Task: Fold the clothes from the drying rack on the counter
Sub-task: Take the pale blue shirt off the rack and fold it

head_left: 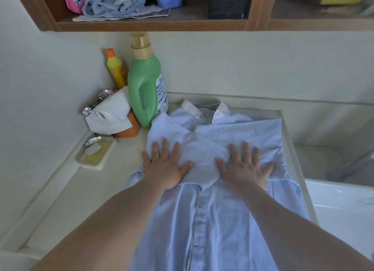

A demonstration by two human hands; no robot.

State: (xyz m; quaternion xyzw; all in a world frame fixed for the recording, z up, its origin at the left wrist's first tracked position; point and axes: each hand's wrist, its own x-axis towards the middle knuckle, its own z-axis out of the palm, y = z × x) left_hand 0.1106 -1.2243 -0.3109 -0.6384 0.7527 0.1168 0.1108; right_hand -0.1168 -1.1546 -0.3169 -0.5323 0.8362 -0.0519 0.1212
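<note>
shirt: a pale blue button-up shirt (218, 210) lies flat on the counter (85, 190), front side up, its white collar (202, 109) at the far end by the wall, its button strip running toward the person
sleeves: both are folded in across the chest of the shirt and overlap just below the collar
left hand: the left hand (165, 166) lies flat with fingers spread, palm down on the folded sleeve at the shirt's left side
right hand: the right hand (245, 167) also lies flat with fingers spread, pressing the cloth at the shirt's right side, apart from the other hand
green bottle: a big green bottle (146, 86) with a cream cap stands upright just left of the collar, touching the shirt's shoulder
yellow bottle: a small yellow bottle (115, 70) with an orange cap stands behind the green one, against the wall
paper roll: a white paper roll (111, 115) lies left of the green bottle
tray: a shallow cream tray (95, 154) sits on the counter, left of the shirt
shelf: a wooden shelf (153, 25) hangs above the shirt, holding crumpled grey cloth (115, 5)
</note>
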